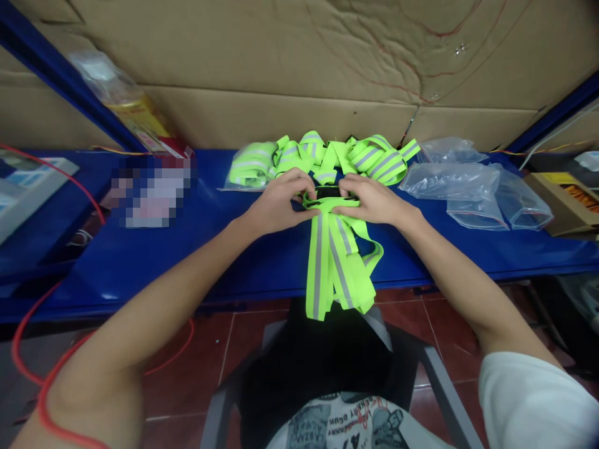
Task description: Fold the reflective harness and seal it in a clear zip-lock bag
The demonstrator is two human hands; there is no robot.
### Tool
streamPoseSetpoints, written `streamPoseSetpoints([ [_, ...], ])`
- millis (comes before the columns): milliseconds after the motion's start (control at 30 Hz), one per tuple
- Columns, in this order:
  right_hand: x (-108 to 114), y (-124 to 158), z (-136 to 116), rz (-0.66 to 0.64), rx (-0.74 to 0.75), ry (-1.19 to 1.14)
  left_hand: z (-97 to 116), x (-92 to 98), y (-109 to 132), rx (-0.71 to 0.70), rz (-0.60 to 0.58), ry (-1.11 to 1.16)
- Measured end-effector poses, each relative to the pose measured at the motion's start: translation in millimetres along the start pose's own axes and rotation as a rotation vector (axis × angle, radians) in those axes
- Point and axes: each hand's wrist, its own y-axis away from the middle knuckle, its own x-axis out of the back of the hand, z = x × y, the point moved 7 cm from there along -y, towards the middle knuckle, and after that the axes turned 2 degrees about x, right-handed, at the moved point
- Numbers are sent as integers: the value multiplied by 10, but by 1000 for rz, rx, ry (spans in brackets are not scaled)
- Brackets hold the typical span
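Note:
A bundle of neon yellow-green reflective straps (341,262) with grey stripes hangs over the front edge of the blue table. My left hand (284,202) pinches its upper left end, thumb in front and fingers behind. At the upper right end my right hand (374,199) grips the same straps. Between the hands a black part (329,191) shows at the top of the bundle; its kind I cannot make out. Just behind lies a pile of more reflective straps (322,153), and at its left some are packed in a clear bag (253,165).
Several clear zip bags (472,187) lie on the blue table (224,249) at right, beside an open cardboard box (564,202). A bottle with a yellow label (124,103) stands at back left. A red hose (28,330) loops at lower left. Cardboard (281,68) walls the back.

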Motion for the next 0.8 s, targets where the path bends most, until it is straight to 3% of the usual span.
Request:
streamPoseSetpoints([
  [133,-10,23,10,-20,-24,-140,-85,10,-2,85,31,45],
  [233,-5,26,60,-42,-37,-120,-106,-23,6,146,13,75],
  [367,22,3,108,-24,-32,-65,-19,-62,14,104,-30,-34],
  [467,103,-15,33,87,26,-186,86,-3,22,41,56,-116],
  [600,215,-14,-67,215,-1,-332,202,106,52,6,215,-119],
  [800,374,-14,-225,267,-55,-376,238,139,110,59,323,-9],
])
